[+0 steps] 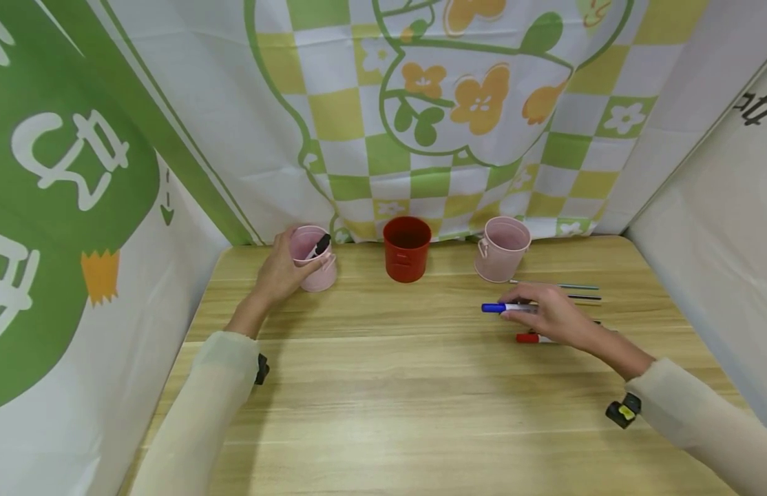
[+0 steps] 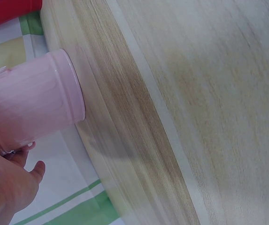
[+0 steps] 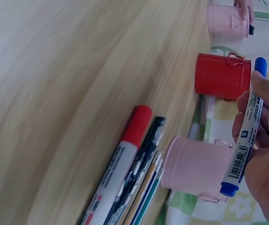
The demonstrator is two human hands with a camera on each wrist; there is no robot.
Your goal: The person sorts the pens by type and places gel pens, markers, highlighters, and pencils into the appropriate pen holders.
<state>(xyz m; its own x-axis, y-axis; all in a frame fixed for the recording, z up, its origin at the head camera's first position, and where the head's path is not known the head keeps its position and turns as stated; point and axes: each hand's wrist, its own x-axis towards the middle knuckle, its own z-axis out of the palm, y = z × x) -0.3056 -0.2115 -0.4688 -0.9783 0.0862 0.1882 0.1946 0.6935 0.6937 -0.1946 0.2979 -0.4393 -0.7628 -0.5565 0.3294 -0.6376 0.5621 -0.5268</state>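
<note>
My right hand (image 1: 547, 313) pinches a white marker with a blue cap (image 1: 494, 308) between thumb and fingers, above the table. In the right wrist view the printed barrel of this blue marker (image 3: 243, 140) shows along the fingers. Under that hand lie a red-capped marker (image 3: 120, 164), a dark patterned pen (image 3: 146, 150) and several thin sticks or pens (image 3: 145, 190). At the far left, my left hand (image 1: 281, 272) grips a small pink bucket (image 1: 320, 279) at its rim. A black-capped marker (image 1: 322, 244) leans inside this bucket.
A red bucket (image 1: 406, 265) stands at the middle of the table's back edge. To its right is a second pink bucket (image 1: 500, 262), close behind my right hand. Patterned cloth (image 1: 439, 179) hangs behind the wooden table (image 1: 390, 399), with further cloth at both sides.
</note>
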